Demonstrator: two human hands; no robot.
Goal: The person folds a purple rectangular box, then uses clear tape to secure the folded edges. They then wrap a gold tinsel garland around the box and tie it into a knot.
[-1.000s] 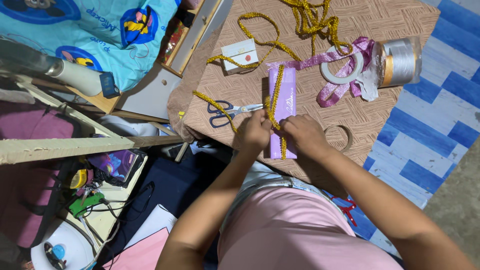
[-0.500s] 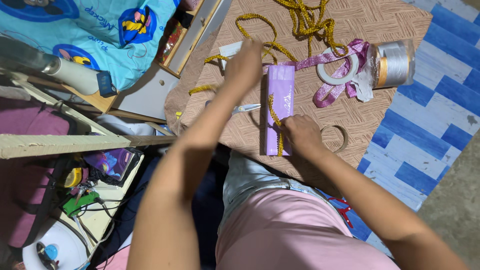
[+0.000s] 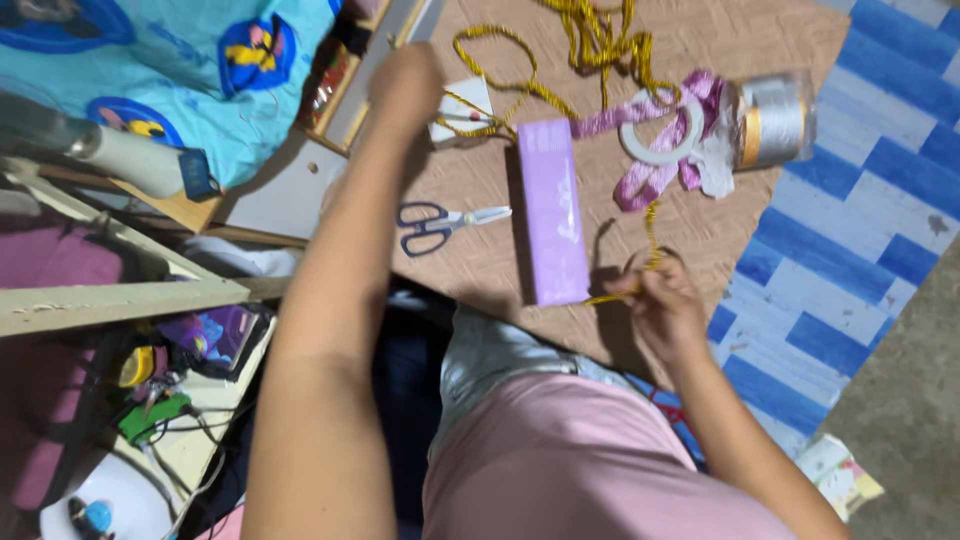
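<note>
Wrapping gold cord [image 3: 648, 232] round the purple box [image 3: 552, 210], lying lengthwise mid-table between scissors [image 3: 440, 222] and right hand [image 3: 662, 300]. Right fingers pinched on 1 cord end just beside the box's near corner. Left hand [image 3: 405, 78] reaching far over toward the small white box [image 3: 462, 108], seemingly closed on the cord's other run, though blurred. Probably calls next for drawing both ends taut across the box without shifting it.

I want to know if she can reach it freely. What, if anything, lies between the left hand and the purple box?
Only the small white box with gold cord looped by it lies beside the left hand. Bare tabletop separates it from the purple box. The scissors lie lower, out of the way.
</note>
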